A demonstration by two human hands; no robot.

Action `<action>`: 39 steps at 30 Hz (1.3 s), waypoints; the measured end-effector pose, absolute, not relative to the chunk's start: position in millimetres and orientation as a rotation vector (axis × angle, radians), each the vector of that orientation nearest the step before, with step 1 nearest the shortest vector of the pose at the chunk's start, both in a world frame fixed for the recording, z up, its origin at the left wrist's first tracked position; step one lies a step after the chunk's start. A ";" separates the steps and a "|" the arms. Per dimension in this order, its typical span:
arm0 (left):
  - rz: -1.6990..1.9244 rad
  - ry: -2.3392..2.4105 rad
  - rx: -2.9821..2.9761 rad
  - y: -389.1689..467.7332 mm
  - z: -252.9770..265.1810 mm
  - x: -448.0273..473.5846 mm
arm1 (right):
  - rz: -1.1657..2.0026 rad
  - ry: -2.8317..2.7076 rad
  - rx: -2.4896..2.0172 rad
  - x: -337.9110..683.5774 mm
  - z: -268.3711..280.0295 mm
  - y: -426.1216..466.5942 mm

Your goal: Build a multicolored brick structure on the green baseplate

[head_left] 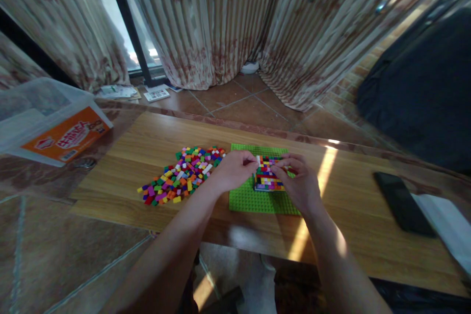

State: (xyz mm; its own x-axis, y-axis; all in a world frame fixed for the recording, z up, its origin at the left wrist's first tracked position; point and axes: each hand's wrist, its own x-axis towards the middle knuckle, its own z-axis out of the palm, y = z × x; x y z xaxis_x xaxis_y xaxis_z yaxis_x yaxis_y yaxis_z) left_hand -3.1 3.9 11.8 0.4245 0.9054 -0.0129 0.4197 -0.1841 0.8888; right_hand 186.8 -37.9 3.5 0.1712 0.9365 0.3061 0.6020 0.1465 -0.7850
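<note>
A block of many-coloured toy bricks point(268, 174) sits in rows on a green studded baseplate point(243, 200). From the left, my left hand point(237, 169) reaches over the plate, thumb and forefinger pinched at the block's upper left corner beside a small white brick point(258, 159). Whether that brick is in the pinch or on the block is unclear. My right hand point(300, 181) is over the block's right side, with its thumb and fingertips close together at the upper rows; anything between them is too small to make out.
A loose pile of small coloured bricks point(176, 179) lies left of the plate on the wooden table point(353, 206). A clear plastic tub point(55, 122) with an orange label stands at far left. A black phone point(403, 203) and white paper point(443, 225) lie at right.
</note>
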 end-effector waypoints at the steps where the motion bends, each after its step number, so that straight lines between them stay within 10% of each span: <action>1: 0.677 1.148 1.782 3.9 12.2 -2.9 | 0.469 -1.526 -1.549 186.7 3.5 -37.8; 39: 0.685 1.141 1.806 2.8 17.3 -3.1 | 0.470 -1.555 -1.539 185.0 0.2 -40.8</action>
